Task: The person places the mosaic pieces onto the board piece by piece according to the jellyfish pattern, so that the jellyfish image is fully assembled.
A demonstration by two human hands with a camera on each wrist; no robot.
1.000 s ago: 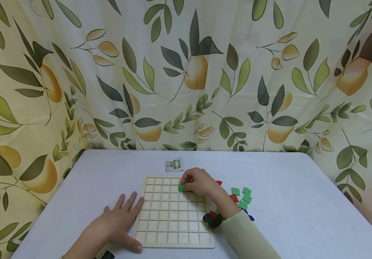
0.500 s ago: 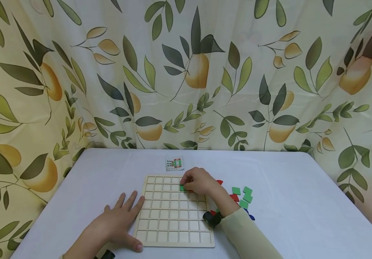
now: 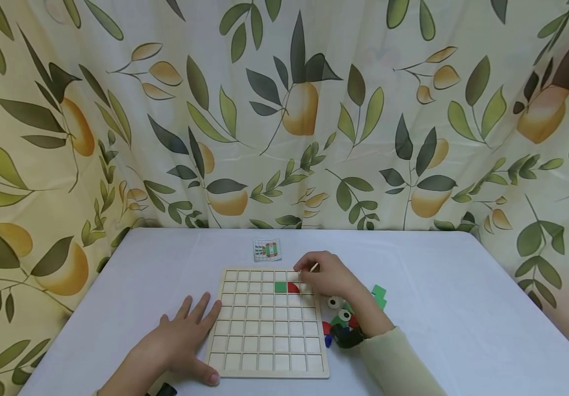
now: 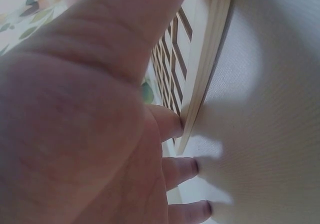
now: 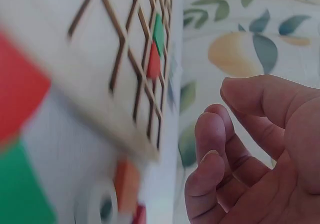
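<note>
A wooden grid board [image 3: 249,329] lies on the table. A green square tile [image 3: 280,287] and a red rounded tile [image 3: 293,287] sit side by side in its second row from the back. My left hand [image 3: 177,335] rests with spread fingers along the board's left edge, thumb by the near corner; the left wrist view has a finger touching the wooden rim [image 4: 207,59]. Over the board's far right corner is my right hand [image 3: 331,274]. In the right wrist view its fingers [image 5: 210,134] are loosely bent, thumb apart, with nothing between them.
Right of the board, partly under the right forearm, lie loose green tiles [image 3: 379,294], red tiles [image 3: 326,328], blue pieces [image 3: 328,341] and white round eye pieces [image 3: 333,302]. A small pattern card [image 3: 267,250] lies behind the board. A patterned curtain [image 3: 284,110] hangs at the back.
My right hand has let go of the green tile, which stays in its cell, and has moved right, uncovering the red tile beside it. The left hand has stayed put.
</note>
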